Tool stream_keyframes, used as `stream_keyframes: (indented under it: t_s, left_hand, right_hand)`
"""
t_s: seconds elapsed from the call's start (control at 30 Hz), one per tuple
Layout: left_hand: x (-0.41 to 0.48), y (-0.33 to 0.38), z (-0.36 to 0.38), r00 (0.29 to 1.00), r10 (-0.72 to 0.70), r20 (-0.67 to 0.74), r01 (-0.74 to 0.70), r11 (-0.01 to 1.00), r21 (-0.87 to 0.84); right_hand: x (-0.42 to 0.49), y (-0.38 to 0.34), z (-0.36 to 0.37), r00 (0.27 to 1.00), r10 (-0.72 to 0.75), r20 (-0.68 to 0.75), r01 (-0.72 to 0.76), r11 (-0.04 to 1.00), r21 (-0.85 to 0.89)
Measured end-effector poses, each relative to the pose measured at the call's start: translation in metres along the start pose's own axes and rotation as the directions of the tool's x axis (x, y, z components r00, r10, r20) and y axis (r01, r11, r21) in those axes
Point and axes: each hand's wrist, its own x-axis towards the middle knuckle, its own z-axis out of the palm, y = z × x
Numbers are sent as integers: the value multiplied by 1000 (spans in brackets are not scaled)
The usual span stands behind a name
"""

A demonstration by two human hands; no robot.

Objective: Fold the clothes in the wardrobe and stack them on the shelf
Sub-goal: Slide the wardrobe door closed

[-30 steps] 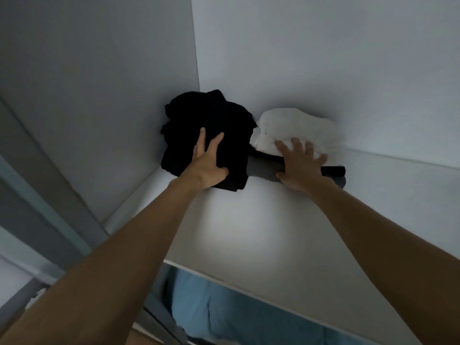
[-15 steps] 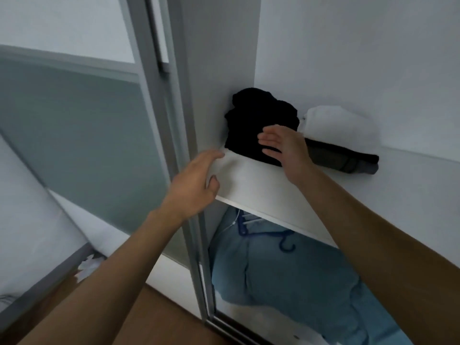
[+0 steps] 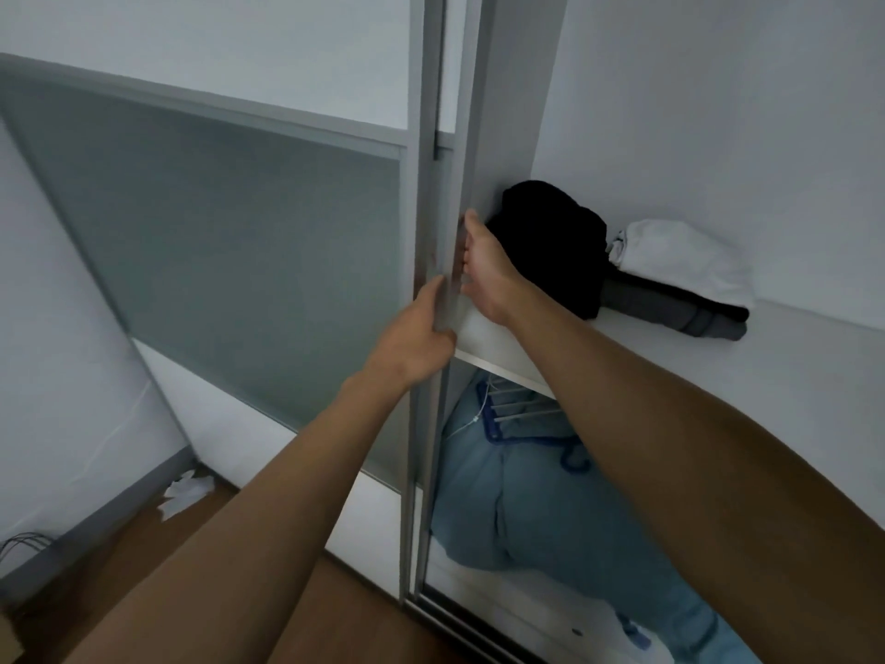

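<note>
On the white wardrobe shelf (image 3: 790,357) lie a black folded garment (image 3: 555,246) in the back left corner, a white folded garment (image 3: 680,261) to its right, and a dark grey folded garment (image 3: 670,313) under the white one. My left hand (image 3: 416,337) grips the metal edge of the sliding door (image 3: 426,194) from the front. My right hand (image 3: 483,266) holds the same edge a little higher, from the inner side, just in front of the black garment.
The door's frosted grey-green panel (image 3: 239,251) fills the left. Under the shelf hang light blue jeans (image 3: 550,510) on a blue hanger (image 3: 498,428). Wooden floor (image 3: 143,558) with a crumpled white paper (image 3: 184,496) and cables (image 3: 24,543) lies lower left.
Both hands have left the clothes on the shelf and moved left to the sliding door's edge, closing on it. The view has swung left and down.
</note>
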Motion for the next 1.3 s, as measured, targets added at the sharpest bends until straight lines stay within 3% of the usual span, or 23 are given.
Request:
stream_keyframes:
  t_s: [0.17, 0.5, 0.7, 0.9, 1.03, 1.2, 1.3]
  left_hand:
    - [-5, 4, 9, 1000, 4, 5, -3, 991, -131]
    - [-27, 64, 81, 970, 235, 54, -220, 955, -199]
    - [-45, 115, 132, 860, 450, 239, -442, 892, -93]
    - [-58, 168, 173, 654, 720, 231, -756, 609, 241]
    - [-58, 192, 191, 558, 779, 288, -792, 394, 467]
    - [-55, 209, 211, 481, 819, 312, -768, 221, 601]
    - [-57, 219, 230, 453, 814, 363, -753, 131, 645]
  right_hand:
    - [-14, 5, -21, 1000, -11, -14, 10, 1000, -28]
    - [-79, 29, -129, 983, -90, -160, 84, 996, -43]
    - [-139, 37, -211, 949, -120, -292, 137, 990, 40]
    - [-198, 44, -291, 872, -101, -479, 158, 984, 79]
    - [-233, 48, -336, 766, -65, -640, 174, 979, 110]
    - [-277, 47, -391, 659, -54, -751, 264, 951, 163]
    - [-307, 55, -412, 504, -161, -849, 310, 951, 4]
